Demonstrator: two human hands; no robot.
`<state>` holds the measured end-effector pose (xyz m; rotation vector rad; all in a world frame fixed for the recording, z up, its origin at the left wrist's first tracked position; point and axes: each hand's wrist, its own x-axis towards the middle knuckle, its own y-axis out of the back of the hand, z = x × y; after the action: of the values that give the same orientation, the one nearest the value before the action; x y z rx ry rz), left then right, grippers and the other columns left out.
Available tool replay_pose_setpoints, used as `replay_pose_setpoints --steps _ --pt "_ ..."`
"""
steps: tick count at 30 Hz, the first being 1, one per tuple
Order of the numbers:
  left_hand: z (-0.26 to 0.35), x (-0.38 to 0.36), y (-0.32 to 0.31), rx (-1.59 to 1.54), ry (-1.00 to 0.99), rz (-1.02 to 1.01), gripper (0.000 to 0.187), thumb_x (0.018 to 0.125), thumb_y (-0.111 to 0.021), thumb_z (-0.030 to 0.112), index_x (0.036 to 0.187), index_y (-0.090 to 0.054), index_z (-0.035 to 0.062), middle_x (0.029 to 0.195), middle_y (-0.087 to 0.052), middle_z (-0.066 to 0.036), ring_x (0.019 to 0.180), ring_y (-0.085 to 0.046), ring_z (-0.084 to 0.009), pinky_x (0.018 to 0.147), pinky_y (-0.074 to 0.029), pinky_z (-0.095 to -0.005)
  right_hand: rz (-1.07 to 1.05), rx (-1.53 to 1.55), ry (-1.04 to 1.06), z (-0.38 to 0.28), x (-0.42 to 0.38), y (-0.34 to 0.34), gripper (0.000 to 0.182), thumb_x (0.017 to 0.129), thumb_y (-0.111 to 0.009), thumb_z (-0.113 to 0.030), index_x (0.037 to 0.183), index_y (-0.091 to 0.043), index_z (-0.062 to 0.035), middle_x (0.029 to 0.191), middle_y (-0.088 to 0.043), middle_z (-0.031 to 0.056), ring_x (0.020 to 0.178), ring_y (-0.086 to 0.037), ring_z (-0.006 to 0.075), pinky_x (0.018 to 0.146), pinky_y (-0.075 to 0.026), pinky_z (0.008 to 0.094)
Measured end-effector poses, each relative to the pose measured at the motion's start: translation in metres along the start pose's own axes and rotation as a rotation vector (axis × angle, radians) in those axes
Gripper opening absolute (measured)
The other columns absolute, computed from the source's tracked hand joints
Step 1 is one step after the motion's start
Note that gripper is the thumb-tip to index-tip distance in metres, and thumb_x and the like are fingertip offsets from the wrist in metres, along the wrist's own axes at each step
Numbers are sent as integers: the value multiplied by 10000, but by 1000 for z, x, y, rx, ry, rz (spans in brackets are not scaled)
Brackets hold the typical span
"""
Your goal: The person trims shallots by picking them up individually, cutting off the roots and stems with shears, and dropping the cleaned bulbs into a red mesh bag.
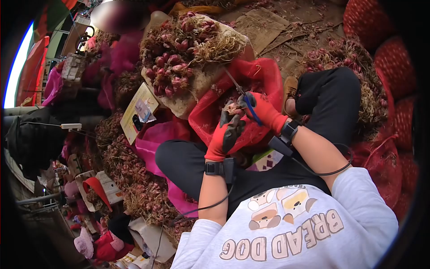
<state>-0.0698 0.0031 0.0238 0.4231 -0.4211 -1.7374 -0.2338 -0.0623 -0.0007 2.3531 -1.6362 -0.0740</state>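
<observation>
Both hands wear red gloves with dark grey palms and fingers. My left hand (227, 132) is closed round a small pale pink shallot (233, 108) at its fingertips. Close on its right, my right hand (262, 109) grips scissors (253, 109) with blue handles; the long metal blades point up and left, away from the shallot. Beneath both hands lies an open red mesh bag (206, 112) with some shallots inside. Just beyond it, a bundle of shallots with dry roots and stalks (174, 67) rests on a pale sack (183, 102).
Heaped shallots (139, 193) lie at the left, and more (345, 62) at the right beside full red mesh sacks (394, 62). A yellowish card (134, 110) stands left of the pale sack. Flattened cardboard (260, 29) covers the ground ahead. Another person in a pink hat (83, 243) is at the lower left.
</observation>
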Motion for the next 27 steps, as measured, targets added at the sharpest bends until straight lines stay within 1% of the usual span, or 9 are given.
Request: replay_pose_setpoints --steps 3,4,7,8,10,16,19,22,27 --pt "-20 2 -3 -253 -93 92 387 933 -518 175 1291 -424 59 1119 -547 -66 936 -567 -158 774 -488 -289 -31 25 102 7 4 -6 169 806 -612 -152 900 -582 -14 750 -604 152 709 -608 276 637 -470 383" --pt "-25 2 2 -74 -168 81 418 939 -524 208 1311 -401 65 1133 -541 -57 941 -568 -154 785 -487 -287 -60 74 114 11 5 -8 159 812 -610 -150 894 -583 -17 732 -605 140 672 -611 264 607 -475 374" --pt "-7 -2 3 -691 105 93 430 907 -530 119 1318 -402 92 1158 -522 -58 984 -568 -167 821 -493 -290 -67 752 -460 -6 -1 -3 128 834 -605 -150 869 -587 -28 685 -598 87 532 -573 191 504 -464 311" --pt "3 -4 4 -1085 284 105 439 889 -530 58 1310 -414 102 1164 -516 -63 1002 -567 -174 834 -497 -292 -50 780 -508 -4 0 -1 122 838 -606 -149 874 -593 -33 678 -594 72 505 -557 170 483 -456 294" --pt "-10 -3 3 -1134 223 130 435 898 -529 60 1316 -413 96 1181 -514 -67 1020 -563 -177 856 -499 -312 -16 834 -604 -2 5 6 112 845 -608 -149 884 -605 -43 663 -586 43 451 -524 128 441 -440 262" --pt "-12 -2 -2 -1128 95 166 438 914 -486 32 1339 -391 81 1211 -508 -72 1062 -551 -178 905 -488 -318 -86 601 -435 -20 0 14 208 845 -628 -242 925 -642 -50 734 -641 58 565 -598 184 488 -458 306" --pt "-23 -2 0 -1177 32 189 439 936 -489 78 1356 -367 110 1225 -502 -71 1127 -519 -208 956 -452 -366 53 -314 11 -12 -6 20 327 813 -657 -382 852 -609 -61 754 -611 117 618 -604 275 555 -466 361" --pt "-29 -3 10 -1370 12 233 443 942 -489 88 1364 -355 117 1220 -512 -68 1140 -512 -232 991 -425 -398 -56 -674 45 -37 -20 39 427 761 -670 -489 852 -619 -74 765 -602 146 712 -605 315 609 -467 391" --pt "-40 -4 20 -1559 -99 215 538 861 -467 -34 1370 -346 90 1012 -546 -35 1048 -539 -209 1020 -399 -389 -68 -754 126 -44 -30 41 480 730 -660 -553 833 -622 -86 750 -612 117 712 -618 296 613 -480 391"
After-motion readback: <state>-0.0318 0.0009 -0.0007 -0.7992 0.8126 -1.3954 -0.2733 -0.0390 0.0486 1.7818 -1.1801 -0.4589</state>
